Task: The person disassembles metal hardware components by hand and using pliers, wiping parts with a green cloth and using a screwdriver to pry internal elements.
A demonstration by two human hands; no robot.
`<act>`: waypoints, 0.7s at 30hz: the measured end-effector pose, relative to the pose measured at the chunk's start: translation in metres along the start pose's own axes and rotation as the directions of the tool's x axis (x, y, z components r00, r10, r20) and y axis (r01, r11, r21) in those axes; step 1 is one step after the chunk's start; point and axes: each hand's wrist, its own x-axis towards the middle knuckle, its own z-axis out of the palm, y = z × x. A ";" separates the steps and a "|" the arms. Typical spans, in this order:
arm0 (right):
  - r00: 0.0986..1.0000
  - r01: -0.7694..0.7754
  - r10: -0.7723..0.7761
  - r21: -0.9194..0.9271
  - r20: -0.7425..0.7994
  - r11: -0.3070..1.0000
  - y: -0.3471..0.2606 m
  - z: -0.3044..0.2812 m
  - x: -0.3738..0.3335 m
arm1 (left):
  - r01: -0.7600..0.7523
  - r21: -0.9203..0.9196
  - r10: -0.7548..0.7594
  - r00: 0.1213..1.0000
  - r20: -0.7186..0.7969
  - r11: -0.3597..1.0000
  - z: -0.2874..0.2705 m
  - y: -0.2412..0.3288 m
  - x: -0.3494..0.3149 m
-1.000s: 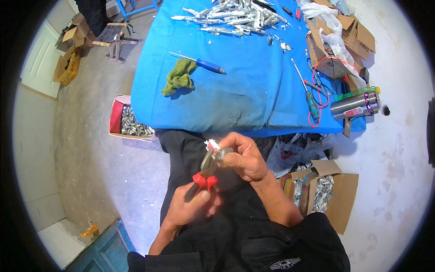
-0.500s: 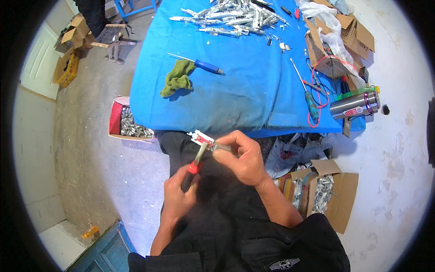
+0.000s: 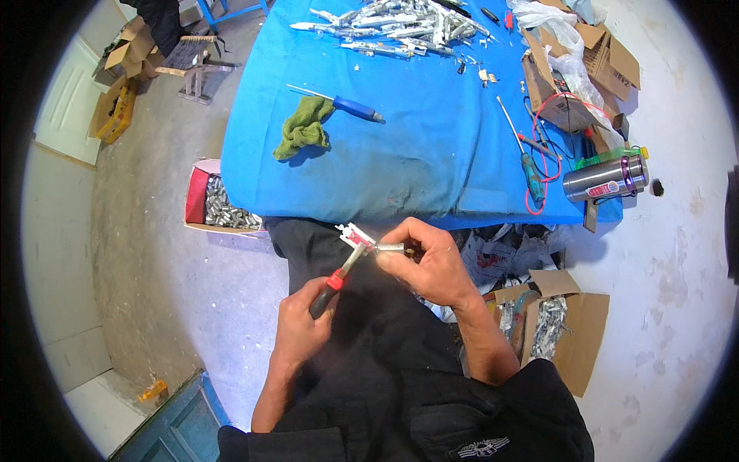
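Note:
In my left hand (image 3: 302, 317), the fingers wrap round the handle of red-and-black pliers (image 3: 337, 280). Their metal head reaches up to a small white plastic part (image 3: 355, 234) with red inside, just past the table's near edge and above my lap. My right hand (image 3: 431, 263) pinches a small silver metal cylinder (image 3: 391, 247) between thumb and fingers, close against the right side of the white part. Whether cylinder and white part are joined cannot be made out, and the jaws' exact grip is partly hidden.
On the blue-covered table (image 3: 369, 173) lie a green cloth (image 3: 303, 129), a blue screwdriver (image 3: 354, 108), a green-handled screwdriver (image 3: 531, 175), a steel flask (image 3: 606, 179) and a pile of whitish parts (image 3: 400, 29). Boxes hold silver cylinders (image 3: 222, 208) at left and scrap strips (image 3: 550, 327) at right.
Both hands have shifted slightly right with the pliers and white part. The silver cylinder now lies more level, with more of its length showing between my right fingers.

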 end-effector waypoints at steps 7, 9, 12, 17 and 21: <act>0.982 0.095 -0.076 -0.103 0.170 0.990 -0.022 -0.026 0.006 | 0.171 -0.221 -0.139 0.979 0.150 0.960 -0.009 0.011 -0.011; 0.972 0.154 -0.121 -0.156 0.201 0.976 -0.026 -0.033 0.009 | 0.216 -0.255 -0.165 0.964 0.207 0.943 -0.011 0.015 -0.010; 0.966 0.218 -0.167 -0.270 0.199 0.938 -0.040 -0.032 0.008 | 0.247 -0.306 -0.171 0.952 0.255 0.920 -0.012 0.015 -0.010; 0.918 0.368 -0.397 -0.392 0.008 0.843 -0.033 -0.008 0.003 | 0.374 -0.556 -0.211 0.918 0.335 0.743 -0.007 0.028 -0.006; 0.798 0.500 -0.603 -0.537 -0.020 0.680 -0.024 -0.001 0.003 | 0.463 -0.692 -0.201 0.881 0.428 0.555 -0.001 0.034 -0.008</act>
